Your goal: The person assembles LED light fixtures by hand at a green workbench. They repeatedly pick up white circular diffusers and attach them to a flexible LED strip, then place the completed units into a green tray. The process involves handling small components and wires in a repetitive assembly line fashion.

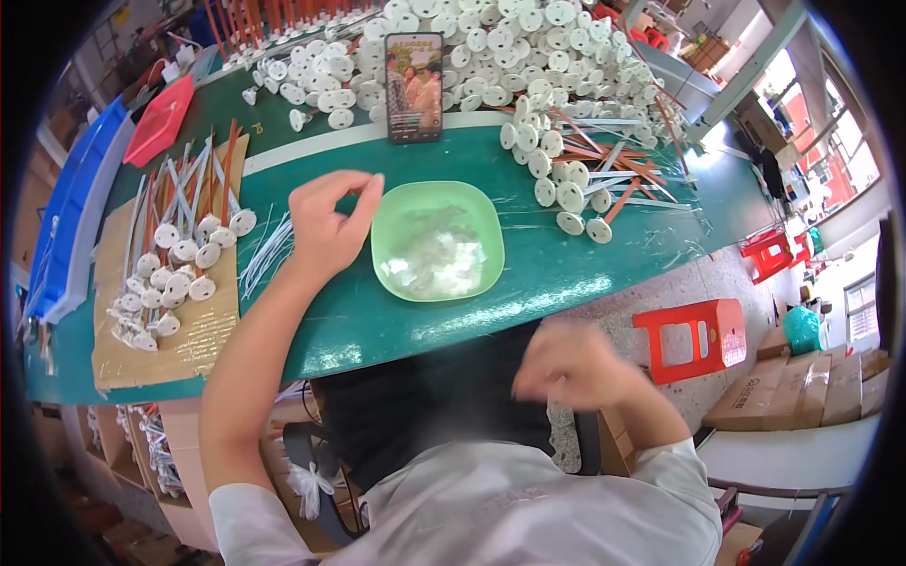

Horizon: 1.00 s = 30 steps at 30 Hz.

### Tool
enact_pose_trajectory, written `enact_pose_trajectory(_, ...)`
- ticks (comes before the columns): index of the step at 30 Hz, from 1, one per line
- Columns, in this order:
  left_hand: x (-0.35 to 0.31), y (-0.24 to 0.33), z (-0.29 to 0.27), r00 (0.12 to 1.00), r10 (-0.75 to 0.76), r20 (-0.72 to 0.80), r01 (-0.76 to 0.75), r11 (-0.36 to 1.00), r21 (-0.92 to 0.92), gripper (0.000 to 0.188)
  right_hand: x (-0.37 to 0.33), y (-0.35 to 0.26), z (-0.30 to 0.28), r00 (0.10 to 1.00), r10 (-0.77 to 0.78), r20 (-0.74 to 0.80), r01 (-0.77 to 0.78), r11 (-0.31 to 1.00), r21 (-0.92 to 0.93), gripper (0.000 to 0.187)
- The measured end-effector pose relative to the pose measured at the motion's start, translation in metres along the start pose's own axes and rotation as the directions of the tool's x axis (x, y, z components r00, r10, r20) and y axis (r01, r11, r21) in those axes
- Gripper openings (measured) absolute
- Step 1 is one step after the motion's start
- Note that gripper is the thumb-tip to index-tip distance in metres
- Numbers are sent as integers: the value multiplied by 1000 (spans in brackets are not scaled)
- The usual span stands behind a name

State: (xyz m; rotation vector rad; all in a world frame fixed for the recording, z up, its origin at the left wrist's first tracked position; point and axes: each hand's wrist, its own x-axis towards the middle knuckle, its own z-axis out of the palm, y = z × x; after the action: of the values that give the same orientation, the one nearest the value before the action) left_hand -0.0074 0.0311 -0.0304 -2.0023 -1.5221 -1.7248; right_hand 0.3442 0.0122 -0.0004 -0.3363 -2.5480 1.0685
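On the green table (349, 344), my left hand (330, 222) is beside the left rim of a light green square bowl (385, 203). Its fingers are curled in with the thumb close against them; anything between them is hidden. Many small, clear, shiny pieces (439, 259) lie in the bowl. Past the table's front edge, over my lap, my right hand (571, 363) is smeared by motion. Its fingers look bent, but whether they hold anything does not show. Left of my left forearm lies a bundle of thin white strips (267, 253).
A phone (413, 90) stands upright behind the bowl, before a big heap of white round-headed parts (528, 47). More parts with brown and white stems lie right (623, 170) and on cardboard (212, 330) at left. Blue bins (71, 217), a red tray (159, 121) and a red stool (694, 340) surround.
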Motion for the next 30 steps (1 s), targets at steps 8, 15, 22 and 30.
enact_pose_trajectory(8,-11,-6,-5,1000,20,4,-20,999,48,11,8,72,-59,728,-69,-682,-496,633,-594,26)
enact_pose_trajectory(15,-11,3,-4,992,106,67,-108,994,27,11,-1,84,-33,526,38,-850,-590,735,-333,17)
enact_pose_trajectory(22,-10,1,-3,989,126,73,-129,991,39,10,22,66,-11,407,-154,-900,-406,853,-329,23)
enact_pose_trajectory(30,-13,5,-9,997,29,65,-24,996,-85,4,82,9,15,464,-641,-612,33,703,-711,32)
